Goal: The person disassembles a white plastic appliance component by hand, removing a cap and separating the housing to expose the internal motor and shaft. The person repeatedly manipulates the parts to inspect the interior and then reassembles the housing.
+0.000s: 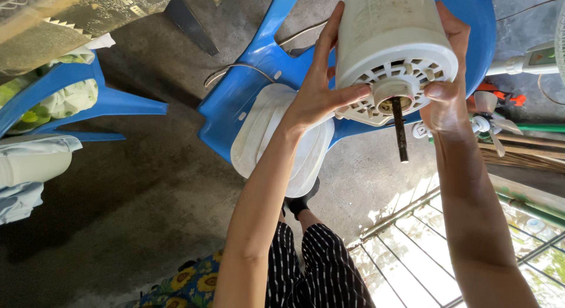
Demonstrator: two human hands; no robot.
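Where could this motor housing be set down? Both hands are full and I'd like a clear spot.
The concrete floor left of the blue chair lies bare, up to the other blue chair. The nearer chair's seat is crowded: a white cover fills it under the left hand. Right of the right hand, fan parts and a wire grille crowd the ground.

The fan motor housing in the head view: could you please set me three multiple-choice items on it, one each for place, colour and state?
1. Where is the fan motor housing?
A. on the floor
B. held above the blue chair
C. on a shelf

2. What colour is the housing?
A. white
B. red
C. black

3. How is it held?
A. one hand
B. untouched
C. both hands

Answers: 1 B, it is lifted over the chair seat; 2 A, its plastic shell is white; 3 C, the left hand and right hand clasp its sides, the dark shaft sticking out.
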